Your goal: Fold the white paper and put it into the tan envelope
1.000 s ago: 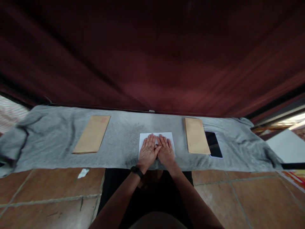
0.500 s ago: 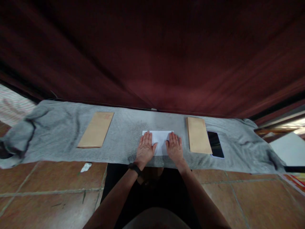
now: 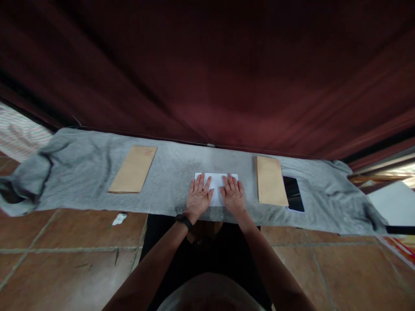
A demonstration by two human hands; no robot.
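A white sheet of paper [image 3: 216, 190] lies on the grey cloth in front of me. My left hand [image 3: 198, 198] rests flat on its left part, fingers stretched out and slightly spread. Over the right part lies my right hand [image 3: 233, 196], also palm down with extended fingers. Both hands cover the sheet's side edges; its middle and far edge show between them. Neither hand grips anything. A brown paper envelope [image 3: 134, 169] lies off to the left, and a stack of brown envelopes [image 3: 271, 180] lies to the right of my right hand.
A dark-screened phone [image 3: 293, 194] sits partly beside and under the right envelopes. The grey cloth [image 3: 175, 172] covers a long narrow surface against a dark red drape [image 3: 207, 86]. A crumpled white scrap [image 3: 119, 219] lies on the tiled floor [image 3: 74, 231].
My hands have slid slightly inward over the paper, and the left fingers have spread a little. The whole view has shifted slightly. The envelopes and phone stay in place.
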